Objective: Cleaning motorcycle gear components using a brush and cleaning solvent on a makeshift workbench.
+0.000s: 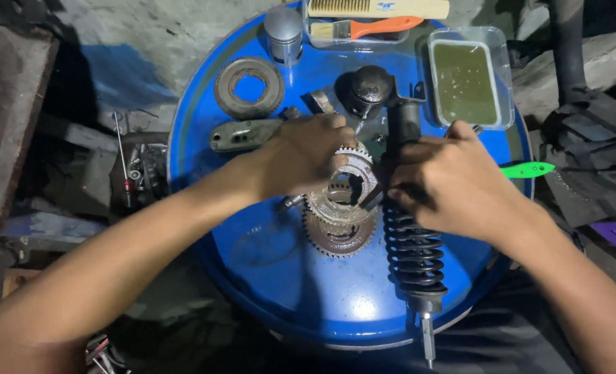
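Note:
On the blue drum top (266,256) my left hand (301,152) grips a toothed metal gear ring (349,187), tilted above a larger rusty gear (339,235) that lies flat. My right hand (453,176) is closed around a thin tool whose tip reaches the gear ring's right side; the tool itself is mostly hidden by the fingers. A black coil shock absorber (412,249) lies lengthwise under my right hand, its rod end pointing toward me.
A round clutch disc (249,86), a grey lever part (242,135), a metal piston (284,31), a dark cylinder (370,86), an orange-handled brush (367,28), a comb (377,8) and a tray of greenish liquid (466,79) sit on the drum. A green handle (526,169) sticks out right.

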